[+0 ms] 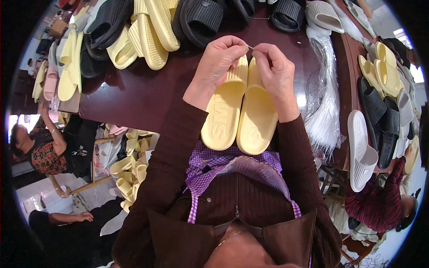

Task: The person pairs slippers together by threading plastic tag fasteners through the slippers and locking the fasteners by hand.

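the left hand (219, 60) and right hand (273, 67) are pinching a thin plastic tie (250, 47) over the yellow slippers (239, 111) lying soles-up at the table (134, 96) edge; they look light and bendy, easiest gripped by the strap.

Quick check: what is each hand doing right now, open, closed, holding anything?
Left hand: closed, fingertips pinching a thin pin above the yellow slippers.
Right hand: closed, pinching at the same pin.

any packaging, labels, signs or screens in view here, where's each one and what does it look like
Clear plastic bags: a glossy, see-through stack at the right end of the dark table, beside the right hand.
Raised lettering on the yellow slippers: moulded into the soles, same pale yellow, under both hands; left hand.
No signs or screens visible.
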Demonstrator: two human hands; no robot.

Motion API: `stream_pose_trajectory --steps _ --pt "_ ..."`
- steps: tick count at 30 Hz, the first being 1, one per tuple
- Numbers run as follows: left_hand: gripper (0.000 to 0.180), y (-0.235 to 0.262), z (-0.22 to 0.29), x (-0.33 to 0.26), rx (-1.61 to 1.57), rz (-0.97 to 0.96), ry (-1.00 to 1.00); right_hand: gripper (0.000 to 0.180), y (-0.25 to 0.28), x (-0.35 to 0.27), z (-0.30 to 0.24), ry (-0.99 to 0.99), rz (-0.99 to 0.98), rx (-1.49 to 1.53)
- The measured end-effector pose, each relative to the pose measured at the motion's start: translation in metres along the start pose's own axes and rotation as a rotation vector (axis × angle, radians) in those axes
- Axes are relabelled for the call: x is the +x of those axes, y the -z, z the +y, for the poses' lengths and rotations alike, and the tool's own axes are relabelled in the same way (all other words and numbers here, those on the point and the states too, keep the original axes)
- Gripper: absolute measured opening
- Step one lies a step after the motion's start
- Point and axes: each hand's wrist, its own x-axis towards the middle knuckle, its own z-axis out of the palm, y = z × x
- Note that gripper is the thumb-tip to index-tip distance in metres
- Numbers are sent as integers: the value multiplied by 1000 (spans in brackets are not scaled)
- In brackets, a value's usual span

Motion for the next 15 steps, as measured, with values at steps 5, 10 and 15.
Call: stream_pose_trajectory --steps 5,10,15 --pt "6 0 -2 1 37 -22 -17 8 2 1 1 81 10 -55" --pt "6 0 -4 0 71 -29 -24 8 3 -1 4 156 -7 -111" --pt "6 2 -5 0 83 -37 -15 7 1 -2 6 205 -15 -165"
